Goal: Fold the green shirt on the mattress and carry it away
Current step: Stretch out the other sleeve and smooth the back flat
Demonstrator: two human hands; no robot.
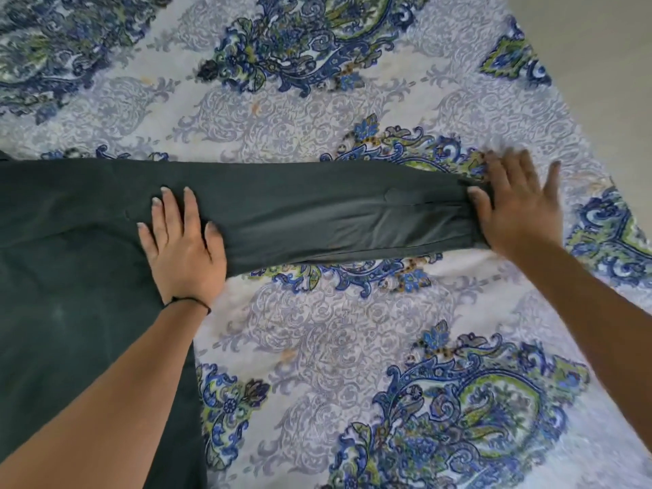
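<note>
The dark green shirt lies spread on the mattress, its body filling the left side. One long sleeve stretches out to the right. My left hand rests flat on the cloth where the sleeve meets the body, fingers straight. My right hand lies on the cuff end of the sleeve with fingers spread; its thumb touches the cuff edge. The hand is blurred. The shirt's left part runs out of view.
The mattress wears a white sheet with blue and green paisley patterns. Its right edge runs diagonally at the upper right, with pale floor beyond it. Bare sheet lies above and below the sleeve.
</note>
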